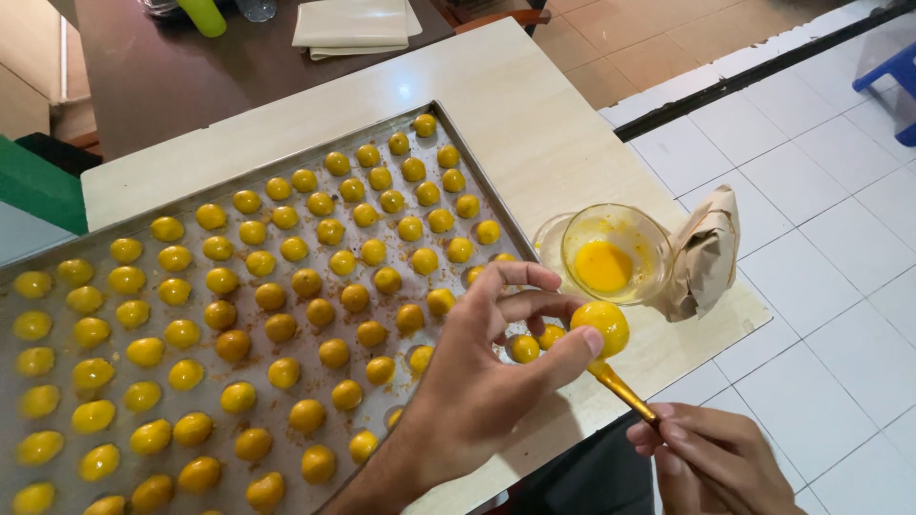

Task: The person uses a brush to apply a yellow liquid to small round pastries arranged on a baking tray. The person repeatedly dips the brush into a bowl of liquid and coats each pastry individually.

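My left hand holds one round yellow pastry ball between thumb and fingers, above the tray's right edge. My right hand, at the bottom right, grips a thin golden-handled brush whose tip touches the underside of the held ball. A large metal baking tray filled with several rows of glazed yellow pastry balls lies on a pale wooden table. A small glass bowl with orange-yellow egg wash stands just right of the tray.
A crumpled brown paper bag lies right of the bowl at the table's edge. A dark table with folded cream cloth stands behind. White tiled floor runs to the right.
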